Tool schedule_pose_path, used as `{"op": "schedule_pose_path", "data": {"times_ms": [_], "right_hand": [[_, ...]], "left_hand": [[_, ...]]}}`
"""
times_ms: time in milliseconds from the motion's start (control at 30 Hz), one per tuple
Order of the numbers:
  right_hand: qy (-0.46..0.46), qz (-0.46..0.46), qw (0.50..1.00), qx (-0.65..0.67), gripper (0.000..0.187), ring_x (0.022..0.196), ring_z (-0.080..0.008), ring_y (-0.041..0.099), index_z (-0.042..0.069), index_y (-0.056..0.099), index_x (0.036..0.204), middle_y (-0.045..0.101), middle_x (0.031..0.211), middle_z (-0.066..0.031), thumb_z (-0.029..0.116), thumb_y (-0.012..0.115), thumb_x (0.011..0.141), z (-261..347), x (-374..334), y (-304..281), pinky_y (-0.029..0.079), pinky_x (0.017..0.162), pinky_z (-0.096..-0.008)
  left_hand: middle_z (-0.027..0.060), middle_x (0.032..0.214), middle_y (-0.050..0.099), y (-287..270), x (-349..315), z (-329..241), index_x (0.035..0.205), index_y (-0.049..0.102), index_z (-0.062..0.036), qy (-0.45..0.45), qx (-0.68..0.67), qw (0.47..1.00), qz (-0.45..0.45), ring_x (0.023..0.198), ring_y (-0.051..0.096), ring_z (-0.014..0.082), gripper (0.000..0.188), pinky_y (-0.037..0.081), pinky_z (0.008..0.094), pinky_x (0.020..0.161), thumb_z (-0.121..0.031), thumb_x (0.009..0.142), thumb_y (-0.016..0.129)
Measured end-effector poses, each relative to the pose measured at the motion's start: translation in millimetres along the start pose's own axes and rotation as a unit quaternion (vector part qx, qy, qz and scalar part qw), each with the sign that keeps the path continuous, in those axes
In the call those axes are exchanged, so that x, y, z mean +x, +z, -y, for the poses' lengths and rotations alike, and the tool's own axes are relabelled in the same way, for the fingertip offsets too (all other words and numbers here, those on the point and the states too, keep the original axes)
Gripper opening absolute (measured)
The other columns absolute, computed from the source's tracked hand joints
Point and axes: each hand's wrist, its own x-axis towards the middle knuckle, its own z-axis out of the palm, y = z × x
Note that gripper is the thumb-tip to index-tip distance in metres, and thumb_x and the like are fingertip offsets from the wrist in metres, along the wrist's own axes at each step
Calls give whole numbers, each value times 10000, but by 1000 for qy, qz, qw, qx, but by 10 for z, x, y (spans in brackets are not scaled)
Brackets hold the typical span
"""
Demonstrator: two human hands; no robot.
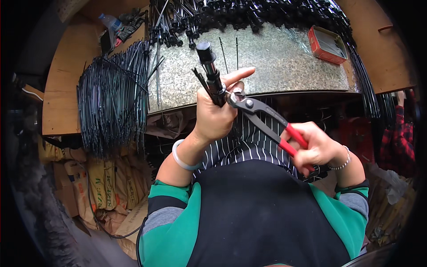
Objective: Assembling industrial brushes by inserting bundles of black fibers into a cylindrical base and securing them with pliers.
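My left hand (214, 116) is wrapped round a black cylindrical part (207, 57) with ringed collars, held tilted above the table's near edge. Its index finger points off to the right, and a few thin black strips (201, 81) stick out beside the part. In my right hand (315, 144) are end-cutting pincers (260, 116) with red handle grips. Their jaws sit against the lower end of the part, close to my left fingers. What exactly lies between the jaws is too small to tell. Two thin black strips (237, 51) lie on the table beyond my left hand.
A thick bundle of long black strips (113, 100) hangs over the table's left edge. Many black parts (231, 15) are piled along the back of the speckled tabletop (284, 66). At right stands a red open box (327, 46). Brown sacks (102, 182) lie below left; a person's plaid sleeve (398, 138) shows far right.
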Motion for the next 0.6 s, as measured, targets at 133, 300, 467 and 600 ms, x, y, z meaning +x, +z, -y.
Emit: {"op": "schedule_pose_path", "data": {"times_ms": [133,300,467,600], "right_hand": [[-200,-217,907,-301,455,740,-106,583,-19,444,1125,593,893,-75,4,668,729,-103,112,122,463,607,-269],[-2,-35,997,-62,560,700,-94,573,-17,375,1204,593,812,-50,66,688,747,26,19,7,465,602,-281],[-176,-242,897,-325,694,707,-182,569,4,305,1324,557,800,-103,60,672,737,-131,190,107,461,641,-298],[-290,-260,823,-413,698,754,-269,527,32,282,1371,508,913,-156,21,612,756,-236,252,23,453,698,-340]], "left_hand": [[-45,668,411,5,-47,-31,1179,510,75,-23,39,999,-10,445,339,-4,319,267,161,394,-34,884,461],[-55,628,396,-3,-38,19,1163,525,78,-20,6,1000,7,439,341,-5,354,269,160,388,-163,904,523],[-56,610,399,23,-52,35,1157,526,84,-37,9,999,-11,426,342,-9,342,267,161,372,-147,904,519],[-57,594,416,33,-35,76,1143,534,85,-63,20,997,-25,411,344,-13,286,266,159,365,-59,902,480]]}}
